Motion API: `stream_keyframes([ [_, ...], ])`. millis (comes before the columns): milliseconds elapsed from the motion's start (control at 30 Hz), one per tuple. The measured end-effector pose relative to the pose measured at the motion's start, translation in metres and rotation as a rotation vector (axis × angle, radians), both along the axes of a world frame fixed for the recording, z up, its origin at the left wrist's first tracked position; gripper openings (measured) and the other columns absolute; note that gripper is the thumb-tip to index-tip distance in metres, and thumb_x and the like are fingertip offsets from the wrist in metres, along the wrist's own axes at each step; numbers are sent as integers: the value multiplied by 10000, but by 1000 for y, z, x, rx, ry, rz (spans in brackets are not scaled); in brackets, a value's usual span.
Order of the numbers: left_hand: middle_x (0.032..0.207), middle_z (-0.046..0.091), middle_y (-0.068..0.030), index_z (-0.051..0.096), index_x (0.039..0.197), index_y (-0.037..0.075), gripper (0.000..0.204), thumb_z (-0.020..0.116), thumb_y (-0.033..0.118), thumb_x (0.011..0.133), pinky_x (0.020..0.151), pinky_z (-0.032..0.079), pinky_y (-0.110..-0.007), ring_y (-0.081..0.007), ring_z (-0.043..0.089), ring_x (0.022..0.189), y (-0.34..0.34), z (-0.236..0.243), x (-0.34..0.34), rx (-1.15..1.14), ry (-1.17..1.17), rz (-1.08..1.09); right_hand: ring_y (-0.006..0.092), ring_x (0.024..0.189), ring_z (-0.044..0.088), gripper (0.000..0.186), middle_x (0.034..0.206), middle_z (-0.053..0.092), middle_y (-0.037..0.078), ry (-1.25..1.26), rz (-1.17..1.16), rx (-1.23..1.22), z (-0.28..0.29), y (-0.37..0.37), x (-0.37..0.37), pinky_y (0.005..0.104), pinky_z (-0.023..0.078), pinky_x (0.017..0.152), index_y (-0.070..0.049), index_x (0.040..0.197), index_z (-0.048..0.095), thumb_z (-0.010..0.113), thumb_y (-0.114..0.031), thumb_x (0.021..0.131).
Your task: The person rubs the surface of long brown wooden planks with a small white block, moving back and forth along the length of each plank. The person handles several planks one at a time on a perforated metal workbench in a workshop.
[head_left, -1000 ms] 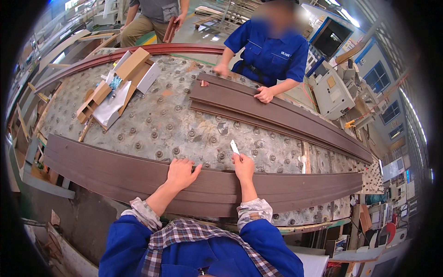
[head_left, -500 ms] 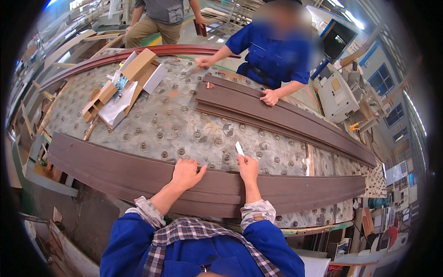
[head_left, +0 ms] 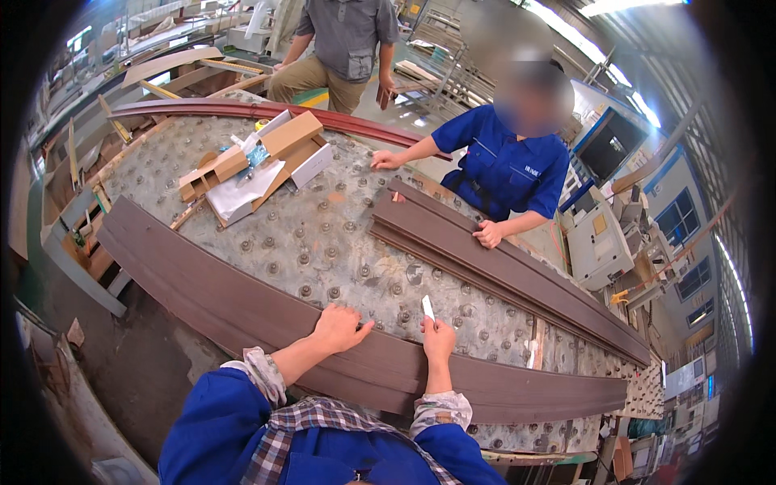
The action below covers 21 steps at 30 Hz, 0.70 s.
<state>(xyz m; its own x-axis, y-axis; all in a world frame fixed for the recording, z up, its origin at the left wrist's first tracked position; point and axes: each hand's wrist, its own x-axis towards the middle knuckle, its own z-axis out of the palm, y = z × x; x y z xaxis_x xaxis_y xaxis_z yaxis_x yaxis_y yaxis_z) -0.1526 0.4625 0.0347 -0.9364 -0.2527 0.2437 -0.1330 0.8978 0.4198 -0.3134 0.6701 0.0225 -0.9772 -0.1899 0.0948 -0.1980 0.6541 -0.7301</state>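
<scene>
A long dark-brown board (head_left: 246, 301) with grooves along its length lies across the near side of the table in front of me. My left hand (head_left: 335, 330) rests on its far edge, fingers loosely bent over it and thumb spread apart. In my right hand (head_left: 438, 338) a slim white flat tool (head_left: 428, 307) is pinched, its end pointing up and away from me. That hand is above the board's far edge; whether the tool has a blade is too small to tell. Beyond lies a stack of brown profiled boards (head_left: 505, 263), with a co-worker's hand (head_left: 487, 234) resting on it.
The metal table (head_left: 271, 242) is studded with ball rollers. At its far left sits an opened cardboard box (head_left: 293, 144) with white paper and blue packets. A reddish strip (head_left: 242, 107) runs along the far edge. A second person in grey (head_left: 343, 40) stands behind it.
My view has tilted, so the table and people appear lower and turned. Both my hands keep nearly the same hold. The co-worker's hand stays on the far boards.
</scene>
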Motion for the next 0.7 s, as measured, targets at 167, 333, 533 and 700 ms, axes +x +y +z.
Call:
stream_keyframes([
  [167,830,687,-151,718,866,20,445,553,430,911,800,448,-410,-302,649,799,0,-3,2,3,25,7,136,588,610,311,637,668,44,7,5,-7,1,-4,2,308,458,592,-40,792,737,632,-321,878],
  [333,831,688,-153,723,884,15,449,552,429,911,812,454,-417,-308,648,800,-2,0,2,5,-6,-11,138,600,625,307,658,679,50,-20,-3,5,4,-6,2,298,465,596,-38,805,737,629,-317,876],
  [533,837,694,-156,724,879,20,442,555,428,910,805,459,-423,-306,652,816,-1,2,1,-10,1,-13,151,607,633,319,684,692,70,-31,5,-14,-2,-1,0,300,471,606,-20,832,730,626,-318,880],
  [700,858,701,-144,724,896,25,424,558,414,914,817,454,-405,-297,654,838,-1,0,2,19,14,-3,167,617,635,339,678,683,62,11,1,95,-2,-2,-1,324,473,613,-62,839,734,611,-375,885],
])
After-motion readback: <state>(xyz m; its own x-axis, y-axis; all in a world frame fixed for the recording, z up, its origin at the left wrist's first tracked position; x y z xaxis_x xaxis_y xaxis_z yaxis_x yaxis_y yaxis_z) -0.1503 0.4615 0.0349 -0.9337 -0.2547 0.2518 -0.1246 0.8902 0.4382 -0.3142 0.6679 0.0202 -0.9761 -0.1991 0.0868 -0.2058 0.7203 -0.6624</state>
